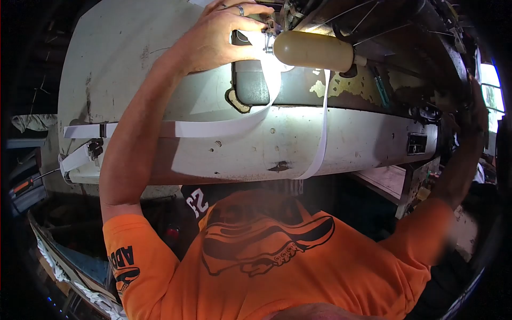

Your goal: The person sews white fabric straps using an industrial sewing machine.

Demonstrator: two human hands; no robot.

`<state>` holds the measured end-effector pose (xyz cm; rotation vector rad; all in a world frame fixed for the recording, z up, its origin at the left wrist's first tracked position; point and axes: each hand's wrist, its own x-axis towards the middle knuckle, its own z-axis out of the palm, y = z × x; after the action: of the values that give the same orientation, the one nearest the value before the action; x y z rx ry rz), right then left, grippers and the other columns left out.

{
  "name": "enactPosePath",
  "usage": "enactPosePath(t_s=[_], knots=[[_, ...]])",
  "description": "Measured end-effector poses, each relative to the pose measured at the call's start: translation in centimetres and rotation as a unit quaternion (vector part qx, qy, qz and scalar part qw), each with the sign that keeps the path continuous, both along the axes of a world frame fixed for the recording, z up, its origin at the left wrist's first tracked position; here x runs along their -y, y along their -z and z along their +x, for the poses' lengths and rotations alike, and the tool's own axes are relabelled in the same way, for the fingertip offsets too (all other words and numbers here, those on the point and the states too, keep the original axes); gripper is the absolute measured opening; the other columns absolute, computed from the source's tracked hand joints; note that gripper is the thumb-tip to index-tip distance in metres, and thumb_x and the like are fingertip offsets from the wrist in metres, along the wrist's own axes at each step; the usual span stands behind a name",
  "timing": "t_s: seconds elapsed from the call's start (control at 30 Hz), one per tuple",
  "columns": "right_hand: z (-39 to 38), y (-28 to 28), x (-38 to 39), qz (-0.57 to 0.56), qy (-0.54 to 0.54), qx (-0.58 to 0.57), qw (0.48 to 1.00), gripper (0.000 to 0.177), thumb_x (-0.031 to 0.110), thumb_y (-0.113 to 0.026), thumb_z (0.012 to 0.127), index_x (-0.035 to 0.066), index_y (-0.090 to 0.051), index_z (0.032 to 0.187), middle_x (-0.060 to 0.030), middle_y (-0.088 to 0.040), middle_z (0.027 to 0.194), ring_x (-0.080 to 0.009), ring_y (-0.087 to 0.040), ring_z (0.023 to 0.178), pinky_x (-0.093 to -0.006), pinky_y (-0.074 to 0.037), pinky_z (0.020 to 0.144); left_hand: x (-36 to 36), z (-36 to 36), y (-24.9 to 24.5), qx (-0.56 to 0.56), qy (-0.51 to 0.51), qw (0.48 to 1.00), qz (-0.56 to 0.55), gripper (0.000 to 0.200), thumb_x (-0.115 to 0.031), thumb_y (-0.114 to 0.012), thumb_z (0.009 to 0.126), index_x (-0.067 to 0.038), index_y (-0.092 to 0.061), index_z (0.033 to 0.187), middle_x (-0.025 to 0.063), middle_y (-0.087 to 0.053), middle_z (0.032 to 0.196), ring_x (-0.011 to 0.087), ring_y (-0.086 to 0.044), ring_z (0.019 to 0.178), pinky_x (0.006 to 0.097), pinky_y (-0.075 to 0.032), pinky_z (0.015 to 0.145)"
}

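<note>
My left hand [226, 32] reaches to the needle area of a sewing machine [314, 50], thumb and fingers bent in around the lit spot; glare hides what the fingertips pinch. A white webbing strap [213, 128] runs down from beside my thumb and away left across the pale work surface [234, 152]. A second length of white strap [324, 133] hangs from under the machine arm and curls over the front edge. My right hand [474, 88] is raised at the far right by the dark end of the machine, its fingers hidden in shadow.
A buckle [95, 149] sits on strap at the left edge. An orange-handled screwdriver [24, 186] lies farther left. A teal-handled tool [382, 90] lies behind the machine bed. Below the front edge is an open drawer [381, 178]; a window [490, 90] glows at right.
</note>
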<state>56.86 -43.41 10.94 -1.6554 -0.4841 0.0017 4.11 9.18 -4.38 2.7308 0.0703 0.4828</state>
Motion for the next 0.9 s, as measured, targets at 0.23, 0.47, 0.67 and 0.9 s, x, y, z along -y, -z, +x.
enactPosePath(t_s=[0.23, 0.47, 0.67, 0.9], knots=[[13.8, 0.0, 8.9, 0.111, -0.260, -0.233, 0.930, 0.057, 0.013, -0.056, 0.101, -0.004, -0.044, 0.154, -0.0276, -0.051, 0.153, -0.0346, -0.049, 0.145, -0.0482, -0.040, 0.122, -0.6, 0.5, -0.7, -0.038, 0.064, 0.991, -0.108, 0.039, -0.018, -0.081, 0.085, -0.009, -0.077, 0.123, 0.0079, -0.062, 0.149, 0.0261, -0.045, 0.147, 0.0422, -0.031, 0.124], [5.9, 0.3, 2.1, -0.111, -0.085, -0.074, 0.987, 0.054, 0.016, -0.057, 0.101, -0.003, -0.047, 0.150, -0.0262, -0.053, 0.150, -0.0341, -0.051, 0.142, -0.0481, -0.042, 0.119, -0.1, 0.1, 0.0, -0.015, 0.017, 0.999, -0.022, 0.044, -0.017, -0.083, 0.085, -0.009, -0.074, 0.127, 0.0107, -0.060, 0.149, 0.0268, -0.044, 0.148, 0.0423, -0.032, 0.123], [4.9, 0.1, 2.4, -0.164, -0.076, -0.054, 0.982, 0.051, 0.018, -0.058, 0.100, -0.002, -0.050, 0.146, -0.0249, -0.055, 0.147, -0.0336, -0.053, 0.139, -0.0481, -0.043, 0.117, -0.8, 0.0, 0.5, -0.004, 0.030, 1.000, -0.007, 0.040, -0.017, -0.082, 0.087, -0.007, -0.075, 0.124, 0.0106, -0.060, 0.150, 0.0272, -0.044, 0.148, 0.0429, -0.035, 0.121], [3.4, 0.6, 2.0, -0.196, -0.062, -0.039, 0.978, 0.048, 0.020, -0.060, 0.100, -0.001, -0.053, 0.142, -0.0235, -0.057, 0.143, -0.0331, -0.055, 0.136, -0.0480, -0.044, 0.115, -0.5, 0.0, 0.1, -0.011, 0.034, 0.999, -0.022, 0.040, -0.018, -0.083, 0.087, -0.007, -0.074, 0.124, 0.0094, -0.059, 0.151, 0.0267, -0.045, 0.147, 0.0421, -0.037, 0.121]])
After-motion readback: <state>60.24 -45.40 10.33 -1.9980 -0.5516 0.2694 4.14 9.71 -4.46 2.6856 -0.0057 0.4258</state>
